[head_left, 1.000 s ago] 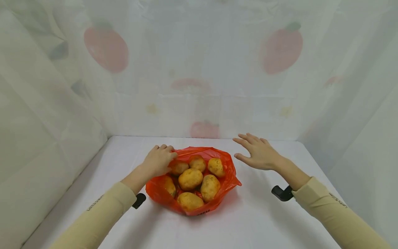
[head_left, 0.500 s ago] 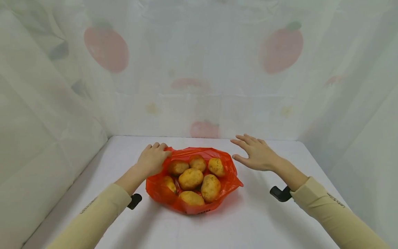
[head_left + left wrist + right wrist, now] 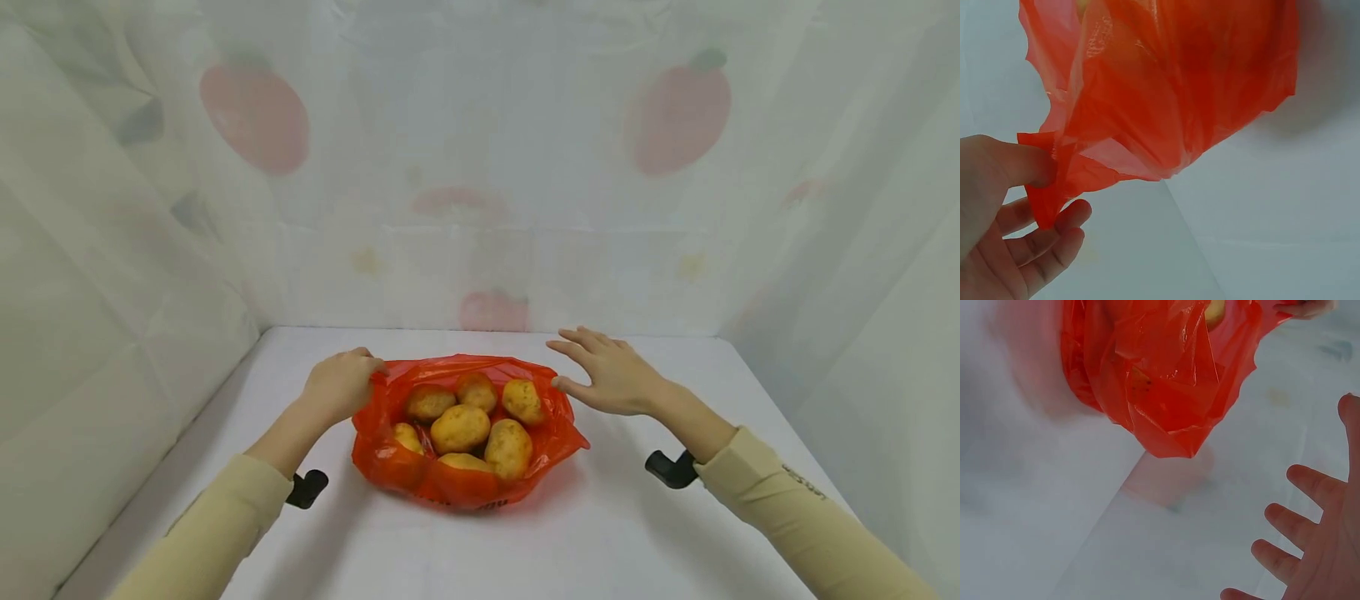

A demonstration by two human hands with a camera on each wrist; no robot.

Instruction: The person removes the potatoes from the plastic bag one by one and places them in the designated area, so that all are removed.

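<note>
A red plastic bag (image 3: 420, 477) lies mouth-up on the white table with several potatoes (image 3: 460, 430) showing inside. At its far left corner my left hand (image 3: 341, 385) pinches the bag's edge between thumb and fingers; the left wrist view shows the gathered red film (image 3: 1054, 169) under the thumb. My right hand (image 3: 617, 371) hovers by the bag's right side, fingers spread and holding nothing. In the right wrist view those fingers (image 3: 1300, 525) stand apart from the bag (image 3: 1166, 406).
White sheeting with faded fruit prints (image 3: 495, 312) hangs behind the table (image 3: 600, 525) and along both sides. A black mount (image 3: 307, 489) sits at the left wrist, and another black mount (image 3: 671, 469) at the right.
My left hand has moved left, drawing the bag's left edge outward, and the front rim now covers more of the nearest potato. My right hand has shifted slightly left toward the bag.
</note>
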